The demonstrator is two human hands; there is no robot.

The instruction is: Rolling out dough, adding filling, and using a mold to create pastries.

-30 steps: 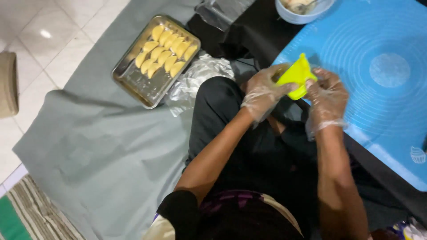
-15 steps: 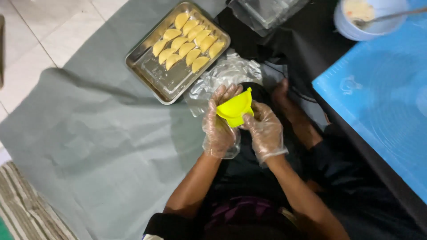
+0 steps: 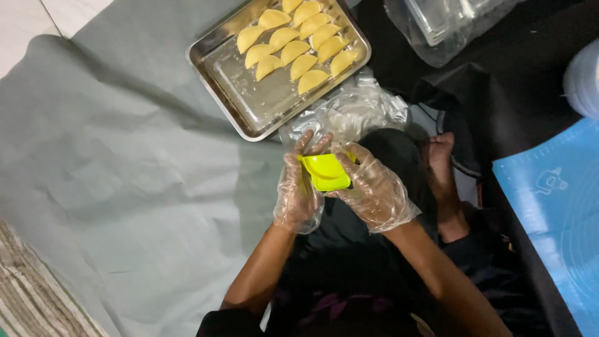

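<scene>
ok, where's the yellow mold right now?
In the head view, just left of centre: the yellow mold is held between the gloved left hand and right hand, just below the metal tray of pastries.

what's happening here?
A seated person in clear plastic gloves holds a yellow-green folding mold with both hands, left hand and right hand, over the lap. The mold looks folded shut. Just ahead on a grey sheet sits a metal tray with about a dozen yellow half-moon pastries in rows at its far end; the near end is bare. Crumpled clear plastic lies beside the tray, and a blue mat lies to the right.
</scene>
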